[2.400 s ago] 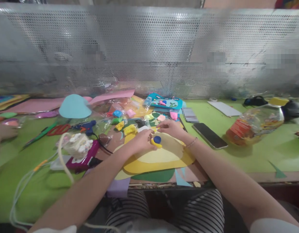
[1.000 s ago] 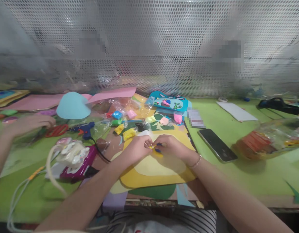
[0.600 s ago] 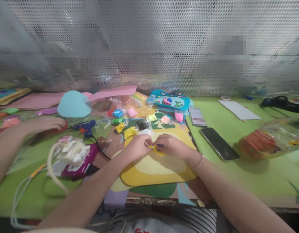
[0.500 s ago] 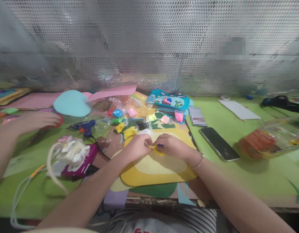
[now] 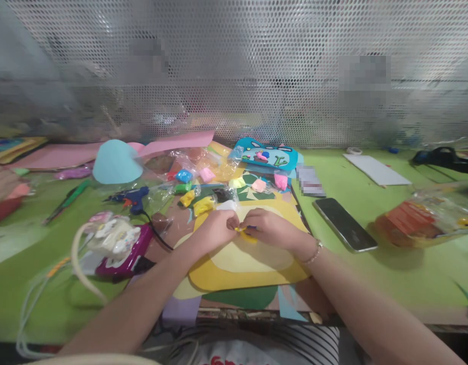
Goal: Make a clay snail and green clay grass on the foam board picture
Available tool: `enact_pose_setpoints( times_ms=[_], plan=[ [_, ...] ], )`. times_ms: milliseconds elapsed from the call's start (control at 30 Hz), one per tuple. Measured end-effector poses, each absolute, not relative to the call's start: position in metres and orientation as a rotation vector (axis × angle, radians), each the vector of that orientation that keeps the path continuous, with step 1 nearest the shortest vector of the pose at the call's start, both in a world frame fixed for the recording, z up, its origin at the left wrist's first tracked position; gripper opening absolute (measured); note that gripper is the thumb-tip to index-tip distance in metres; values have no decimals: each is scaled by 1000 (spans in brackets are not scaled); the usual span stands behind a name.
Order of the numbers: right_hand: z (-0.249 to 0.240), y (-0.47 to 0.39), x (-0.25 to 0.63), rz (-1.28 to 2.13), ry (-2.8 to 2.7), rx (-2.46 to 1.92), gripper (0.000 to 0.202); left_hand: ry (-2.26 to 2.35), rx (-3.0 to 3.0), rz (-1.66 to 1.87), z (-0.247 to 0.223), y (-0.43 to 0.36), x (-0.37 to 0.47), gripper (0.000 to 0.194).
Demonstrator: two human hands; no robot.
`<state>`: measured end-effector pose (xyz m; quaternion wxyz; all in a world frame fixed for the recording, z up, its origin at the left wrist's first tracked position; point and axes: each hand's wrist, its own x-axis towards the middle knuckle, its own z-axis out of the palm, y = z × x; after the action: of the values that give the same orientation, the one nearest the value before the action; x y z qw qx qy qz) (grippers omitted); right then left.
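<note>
My left hand [image 5: 218,229] and my right hand [image 5: 270,229] meet above a yellow paper sheet [image 5: 215,281] with a paler yellow shape [image 5: 252,261] on it. Between my fingertips is a small yellow piece [image 5: 240,229]; both hands are closed on it. Something dark blue shows by my right fingers, too small to make out. A curved yellow strip [image 5: 250,238] lies just below on the pale shape. Packets of coloured clay, among them a yellow packet [image 5: 204,206] and a blue packet [image 5: 184,176], lie beyond my hands.
At left are a glue gun [image 5: 135,199], a green-handled tool [image 5: 72,198], a purple box [image 5: 125,258] with cables, and another person's hand [image 5: 4,187]. At right lie a phone [image 5: 345,224] and a plastic bag [image 5: 420,218]. A perforated metal panel [image 5: 234,71] stands behind.
The other person's hand has moved left, away from the green-handled tool, which now shows fully. The light blue paper has shifted slightly. My hands have barely moved.
</note>
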<state>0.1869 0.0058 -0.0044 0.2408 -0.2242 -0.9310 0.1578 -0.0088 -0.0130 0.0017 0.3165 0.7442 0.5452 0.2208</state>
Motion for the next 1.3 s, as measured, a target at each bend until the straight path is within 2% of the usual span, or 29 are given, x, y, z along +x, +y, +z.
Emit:
enact_pose_setpoints(
  times_ms=[333,733,1033,1300],
  plan=[
    [-2,3,184,419,-2438,-724,23,1421,1993,672,5,-13,-8,15],
    [-12,12,179,665,-2159,-949,23,1374,2029,831,-9,-2,-11,11],
    [-14,11,179,573,-2255,-953,27,1406,2177,824,-8,-1,-9,19],
    [-15,11,179,532,-2291,-986,26,1430,2240,759,-11,1,-10,18]
  ],
)
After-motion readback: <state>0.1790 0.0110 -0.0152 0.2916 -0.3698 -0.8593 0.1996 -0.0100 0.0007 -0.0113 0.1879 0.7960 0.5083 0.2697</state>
